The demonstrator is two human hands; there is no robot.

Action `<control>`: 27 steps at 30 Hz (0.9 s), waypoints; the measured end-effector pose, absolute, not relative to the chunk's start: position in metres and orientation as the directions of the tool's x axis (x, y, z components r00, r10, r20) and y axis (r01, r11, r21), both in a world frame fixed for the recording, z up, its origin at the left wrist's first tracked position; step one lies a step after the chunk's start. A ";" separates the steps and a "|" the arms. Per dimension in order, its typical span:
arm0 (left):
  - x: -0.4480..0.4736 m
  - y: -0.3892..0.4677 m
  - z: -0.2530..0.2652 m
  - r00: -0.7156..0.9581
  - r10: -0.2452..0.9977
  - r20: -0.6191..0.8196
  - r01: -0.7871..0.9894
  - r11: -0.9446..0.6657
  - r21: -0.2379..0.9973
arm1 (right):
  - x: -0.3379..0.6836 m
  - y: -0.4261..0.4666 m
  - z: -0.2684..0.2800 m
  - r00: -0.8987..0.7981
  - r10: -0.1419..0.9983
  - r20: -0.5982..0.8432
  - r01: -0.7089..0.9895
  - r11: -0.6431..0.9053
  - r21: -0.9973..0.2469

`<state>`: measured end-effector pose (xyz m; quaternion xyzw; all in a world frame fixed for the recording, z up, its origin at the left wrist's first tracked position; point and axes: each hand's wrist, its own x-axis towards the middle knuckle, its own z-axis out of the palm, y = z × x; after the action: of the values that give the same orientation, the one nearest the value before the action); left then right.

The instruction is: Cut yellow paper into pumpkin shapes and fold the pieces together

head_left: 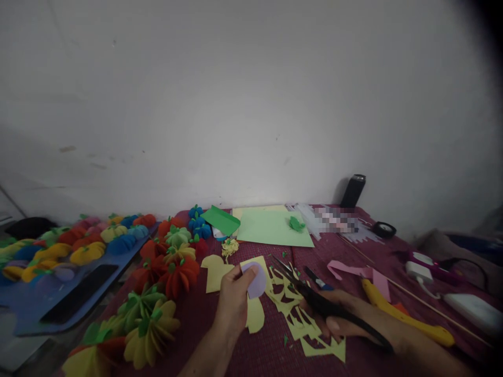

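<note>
- Scissors [319, 301] are gripped in the right hand [352, 302], just right of the lilac piece [258, 283]; the blades appear slightly parted, though the exact gap cannot be told.
- The lilac piece is pinched by the left hand [231, 296], thumb on top, and lies over pale yellow paper [256, 316].
- Handling: the lilac piece is judged light, thin and easily creased. It is best held flat near its edge, with light thumb pressure, clear of the blades. The scissors are judged stiff and heavier, and are best held by the handles only.
- Yellow offcuts [300, 331] are spread to the right of the lilac piece, partly beneath the scissors; their narrow strips are judged easily torn.
- Pleated ornaments [179, 276] are grouped left of the lilac piece, well apart from it.
- A pale green sheet [267, 226] is laid beyond the lilac piece.
- A black cylinder [353, 191] is stood far beyond the lilac piece, to its right.
</note>
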<state>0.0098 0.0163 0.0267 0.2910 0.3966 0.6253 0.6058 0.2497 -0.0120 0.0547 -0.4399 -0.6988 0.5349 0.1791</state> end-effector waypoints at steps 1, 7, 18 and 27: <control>0.010 0.016 0.027 -0.097 0.988 -0.120 -0.525 0.052 0.850 | 0.253 -0.016 0.055 -0.559 0.793 -0.244 0.432 0.028 -0.901; 0.010 0.017 0.025 -0.088 0.991 -0.104 -0.499 0.047 0.865 | 0.250 -0.025 0.053 -0.564 0.764 -0.312 0.445 -0.037 -0.895; 0.012 0.013 0.029 -0.067 0.991 -0.119 -0.507 0.069 0.859 | 0.239 -0.016 0.044 -0.600 0.740 -0.303 0.361 -0.088 -0.928; 0.019 0.010 0.023 -0.032 0.989 -0.143 -0.500 0.108 0.859 | 0.219 -0.009 0.038 -0.647 0.718 -0.255 0.240 -0.126 -0.963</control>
<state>0.0189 0.0100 0.0225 0.3035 0.4027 0.5948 0.6260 0.2186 -0.0092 0.0383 -0.3773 -0.6350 0.6484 0.1844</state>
